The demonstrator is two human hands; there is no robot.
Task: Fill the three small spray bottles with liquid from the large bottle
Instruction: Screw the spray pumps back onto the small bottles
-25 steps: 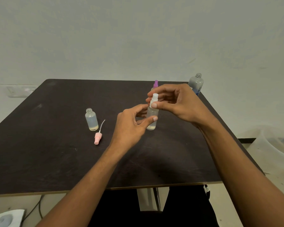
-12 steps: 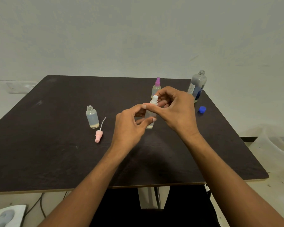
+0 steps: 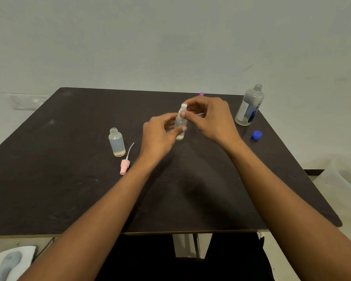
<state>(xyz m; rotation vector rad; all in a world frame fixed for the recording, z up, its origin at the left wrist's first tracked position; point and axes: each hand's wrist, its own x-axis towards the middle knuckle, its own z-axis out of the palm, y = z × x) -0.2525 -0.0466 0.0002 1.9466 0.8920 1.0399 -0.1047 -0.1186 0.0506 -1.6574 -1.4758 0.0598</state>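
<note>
A small clear spray bottle with a white spray top stands at the middle of the dark table. My left hand grips its body. My right hand pinches the white top with thumb and fingers. A second small bottle stands open to the left, with its pink spray top lying beside it. Behind my right hand only the purple tip of a third spray bottle shows. The large bottle stands uncapped at the back right, its blue cap lying on the table in front of it.
The table's front edge runs across the lower view, and its right edge lies just beyond the blue cap. A translucent plastic tub sits on the floor to the right. A white and grey object lies on the floor at the lower left.
The bottle and both hands have settled lower onto the table. My right hand has shifted its fingers on the white top. The view has moved, so the large bottle and blue cap show.
</note>
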